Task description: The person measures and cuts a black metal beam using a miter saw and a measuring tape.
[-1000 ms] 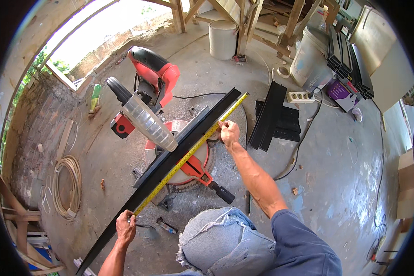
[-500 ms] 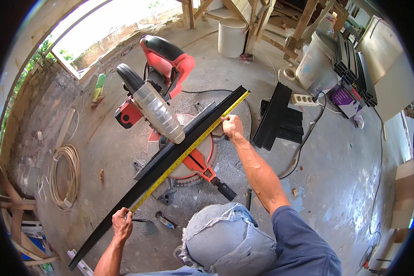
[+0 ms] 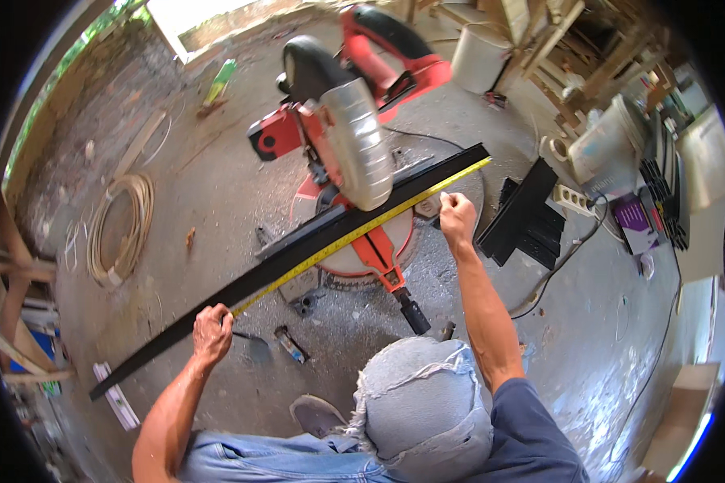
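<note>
A long black bar [image 3: 258, 280] lies slantwise across the red miter saw [image 3: 379, 258], under its blade guard. Along the bar's near edge runs the yellow blade of a tape measure [image 3: 330, 247], reaching nearly to the bar's far right end. My left hand [image 3: 212, 332] is closed around the tape measure's lower-left end, against the bar; its case is hidden in my fingers. My right hand [image 3: 458, 219] is closed at the tape's near edge, close to the bar's right end. What its fingers hold, if anything, is hidden.
Short black bars [image 3: 524, 217] lie on the floor at right, near a white power strip [image 3: 572, 200] and cable. A coiled hose [image 3: 121, 229] is at left. White buckets [image 3: 481, 58] stand farther back. A small tool [image 3: 290, 344] lies by my knee.
The view has shifted, so the saw and bar appear farther right. Both hands remain closed near the tape, and the tape still lies along the bar.
</note>
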`<state>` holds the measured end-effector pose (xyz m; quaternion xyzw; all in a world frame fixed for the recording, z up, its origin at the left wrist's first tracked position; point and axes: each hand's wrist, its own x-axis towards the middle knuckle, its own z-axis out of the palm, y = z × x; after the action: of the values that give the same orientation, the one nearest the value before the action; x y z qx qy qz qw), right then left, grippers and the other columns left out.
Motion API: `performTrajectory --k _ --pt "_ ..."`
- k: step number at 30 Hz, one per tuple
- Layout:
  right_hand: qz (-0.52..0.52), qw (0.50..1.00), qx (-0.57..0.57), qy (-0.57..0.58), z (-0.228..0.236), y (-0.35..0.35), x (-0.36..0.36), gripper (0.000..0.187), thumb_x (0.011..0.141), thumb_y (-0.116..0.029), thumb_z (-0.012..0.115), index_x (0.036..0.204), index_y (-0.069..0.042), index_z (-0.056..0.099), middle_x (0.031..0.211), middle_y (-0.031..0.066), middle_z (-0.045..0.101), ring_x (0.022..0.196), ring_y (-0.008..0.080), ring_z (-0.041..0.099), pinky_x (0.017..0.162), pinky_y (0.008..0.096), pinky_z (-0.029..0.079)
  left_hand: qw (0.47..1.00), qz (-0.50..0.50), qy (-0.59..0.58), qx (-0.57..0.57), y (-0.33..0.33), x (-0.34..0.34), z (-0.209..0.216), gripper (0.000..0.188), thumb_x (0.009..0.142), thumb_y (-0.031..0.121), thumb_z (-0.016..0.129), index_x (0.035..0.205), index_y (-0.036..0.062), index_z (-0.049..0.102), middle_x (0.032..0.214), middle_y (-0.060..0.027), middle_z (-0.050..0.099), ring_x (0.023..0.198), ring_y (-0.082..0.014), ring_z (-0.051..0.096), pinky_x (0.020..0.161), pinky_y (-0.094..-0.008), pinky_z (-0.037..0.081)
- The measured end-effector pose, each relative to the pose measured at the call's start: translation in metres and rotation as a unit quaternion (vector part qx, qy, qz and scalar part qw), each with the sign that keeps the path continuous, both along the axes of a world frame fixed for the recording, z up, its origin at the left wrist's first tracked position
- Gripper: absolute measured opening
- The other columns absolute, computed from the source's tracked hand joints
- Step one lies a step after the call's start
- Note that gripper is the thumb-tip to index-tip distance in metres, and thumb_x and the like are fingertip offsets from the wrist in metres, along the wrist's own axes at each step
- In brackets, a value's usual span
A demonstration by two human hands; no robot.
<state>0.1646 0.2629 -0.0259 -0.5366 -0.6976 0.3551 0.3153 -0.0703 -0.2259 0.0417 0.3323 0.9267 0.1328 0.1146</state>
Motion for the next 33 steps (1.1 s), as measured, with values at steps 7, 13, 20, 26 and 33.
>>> performTrajectory --k 7,13,20,26,33 --pt "0.280 0.945 -0.100 0.139 0.030 -0.178 0.043 0.011 0.088 -0.007 0.069 0.095 0.000 0.065 0.073 0.0076 0.065 0.063 0.0127 0.059 0.058 0.0285 0.047 1.000 0.005 -0.001 0.004 -0.001 0.001 0.001 0.018 0.089 0.021 0.060 0.088 0.0037 0.065 0.083 -0.0183 0.061 0.085 -0.0374 0.062 0.079 -0.0454 0.048" --pt "0.477 0.878 -0.049 0.000 0.015 -0.232 0.097 0.015 0.082 -0.003 0.071 0.095 -0.002 0.064 0.078 0.0128 0.064 0.065 0.0248 0.066 0.059 0.0351 0.052 1.000 0.003 -0.013 -0.027 0.015 -0.002 0.009 0.024 0.091 0.026 0.058 0.093 0.0046 0.069 0.085 -0.0179 0.062 0.085 -0.0368 0.063 0.076 -0.0477 0.050" --pt "0.142 0.987 -0.078 -0.005 0.026 -0.204 0.191 0.014 0.084 -0.005 0.070 0.095 0.000 0.064 0.071 0.0078 0.065 0.062 0.0127 0.061 0.057 0.0296 0.049 1.000 -0.008 -0.019 0.009 0.006 -0.001 0.006 0.023 0.088 0.021 0.058 0.086 -0.0001 0.065 0.079 -0.0186 0.061 0.076 -0.0345 0.060 0.073 -0.0436 0.046" --pt "0.099 0.970 -0.138 -0.174 0.023 -0.183 0.236 0.026 0.084 -0.025 0.074 0.087 -0.001 0.067 0.072 0.0136 0.068 0.062 0.0220 0.066 0.059 0.0342 0.051 0.999 -0.005 -0.038 0.002 0.013 0.003 0.006 0.021 0.090 0.019 0.059 0.088 -0.0012 0.066 0.080 -0.0186 0.061 0.079 -0.0345 0.061 0.075 -0.0444 0.046" --pt "0.178 0.916 -0.184 -0.309 -0.009 -0.200 0.221 0.037 0.080 -0.038 0.076 0.077 -0.001 0.068 0.071 0.0194 0.068 0.071 0.0380 0.068 0.065 0.0453 0.052 1.000 -0.008 -0.018 0.000 0.013 -0.001 0.006 0.022 0.090 0.020 0.059 0.089 -0.0002 0.067 0.078 -0.0178 0.060 0.079 -0.0340 0.061 0.075 -0.0441 0.047"
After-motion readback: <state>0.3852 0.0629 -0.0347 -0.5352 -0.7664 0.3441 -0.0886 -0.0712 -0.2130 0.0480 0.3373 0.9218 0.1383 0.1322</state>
